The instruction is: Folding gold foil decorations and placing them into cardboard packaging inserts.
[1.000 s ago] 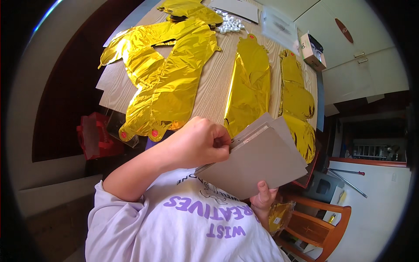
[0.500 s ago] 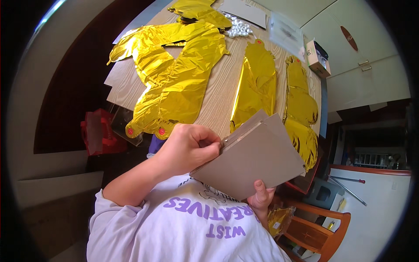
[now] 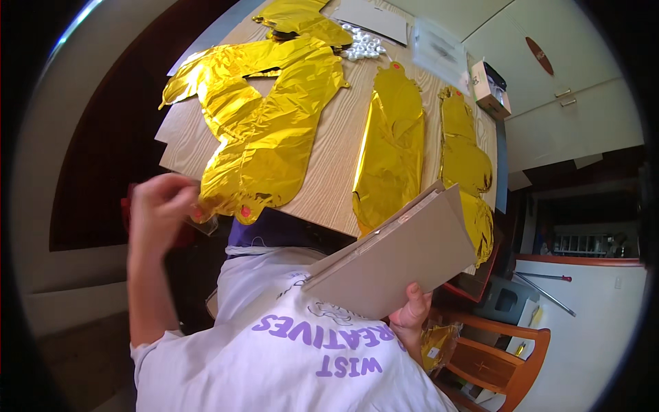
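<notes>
The left hand (image 3: 159,202) is raised off the near left corner of the bench (image 3: 328,180), fingers curled in a loose grip; a small clear scrap seems pinched at its fingertips, just beside the red-dotted tail of the big foil balloon (image 3: 264,134), but motion blur means I cannot tell for sure. That balloon sprawls flat across the left half of the bench, reaching its near edge. At the far edge lie another gold balloon (image 3: 302,17), a cluster of small white beads (image 3: 364,47) and a white sheet (image 3: 371,17). Two long gold balloons (image 3: 392,141) lie side by side on the right half, the outer one (image 3: 467,161) along the right edge, with a small box (image 3: 489,89) at the far right corner. The right hand (image 3: 410,317) clasps the lower edge of a grey card folder (image 3: 398,254) (tilted, held over the lap, off the near edge of the bench), thumb on its face
</notes>
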{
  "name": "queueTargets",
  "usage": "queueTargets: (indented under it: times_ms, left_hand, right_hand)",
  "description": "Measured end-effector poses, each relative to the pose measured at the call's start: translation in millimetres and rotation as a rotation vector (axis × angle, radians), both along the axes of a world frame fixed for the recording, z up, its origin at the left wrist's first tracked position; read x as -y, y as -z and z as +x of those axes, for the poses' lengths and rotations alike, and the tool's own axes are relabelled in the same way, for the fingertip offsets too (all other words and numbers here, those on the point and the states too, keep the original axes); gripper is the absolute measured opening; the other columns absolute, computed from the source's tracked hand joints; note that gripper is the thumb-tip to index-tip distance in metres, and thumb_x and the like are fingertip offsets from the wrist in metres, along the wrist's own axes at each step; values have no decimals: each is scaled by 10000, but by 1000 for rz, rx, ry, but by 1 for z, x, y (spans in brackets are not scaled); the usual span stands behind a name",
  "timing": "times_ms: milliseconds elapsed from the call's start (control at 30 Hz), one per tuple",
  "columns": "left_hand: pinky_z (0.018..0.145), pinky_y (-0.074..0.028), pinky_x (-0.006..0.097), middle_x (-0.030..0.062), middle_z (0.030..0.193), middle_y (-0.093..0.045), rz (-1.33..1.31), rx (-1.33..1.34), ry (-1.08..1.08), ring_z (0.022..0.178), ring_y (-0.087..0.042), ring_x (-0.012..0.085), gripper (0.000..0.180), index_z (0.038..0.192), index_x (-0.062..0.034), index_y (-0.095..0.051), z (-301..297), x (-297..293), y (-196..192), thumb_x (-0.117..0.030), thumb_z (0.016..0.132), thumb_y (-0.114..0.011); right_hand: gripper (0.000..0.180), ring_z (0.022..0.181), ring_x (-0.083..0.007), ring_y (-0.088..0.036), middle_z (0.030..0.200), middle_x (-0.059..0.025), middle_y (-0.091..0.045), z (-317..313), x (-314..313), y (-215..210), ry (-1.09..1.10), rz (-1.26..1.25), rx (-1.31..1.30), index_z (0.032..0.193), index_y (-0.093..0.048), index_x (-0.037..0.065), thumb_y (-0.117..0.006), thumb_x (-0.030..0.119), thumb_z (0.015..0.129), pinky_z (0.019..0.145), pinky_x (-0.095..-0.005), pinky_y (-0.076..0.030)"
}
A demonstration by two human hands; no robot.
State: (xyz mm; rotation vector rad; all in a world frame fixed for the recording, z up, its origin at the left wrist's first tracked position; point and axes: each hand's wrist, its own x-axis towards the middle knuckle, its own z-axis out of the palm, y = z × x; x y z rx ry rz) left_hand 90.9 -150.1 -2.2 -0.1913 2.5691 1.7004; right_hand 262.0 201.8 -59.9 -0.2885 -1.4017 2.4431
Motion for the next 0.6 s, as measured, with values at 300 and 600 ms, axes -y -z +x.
queueTargets:
  times_ms: [300,600]
  left_hand:
    - [751,-470,450,227,903,-638,-651,-14,-145,881,-613,391,215,983,12,-622,-8,156,132,-145,902,-500]
    - [860,-462,362,124,1241,-534,-683,-516,-216,1101,-554,258,458,1218,-49,-545,-15,43,-6,-136,789,-679]
  right_hand:
    - [464,1104,-255,-559,1205,-87,-580,-8,-8,-3,-18,-156,48,1246,-534,59,-679,204,829,953,-402,-437]
    - [519,1089,-221,-553,1186,-77,-576,-21,-33,-12,70,258,-68,1245,-520,33,-727,148,783,962,-364,-420]
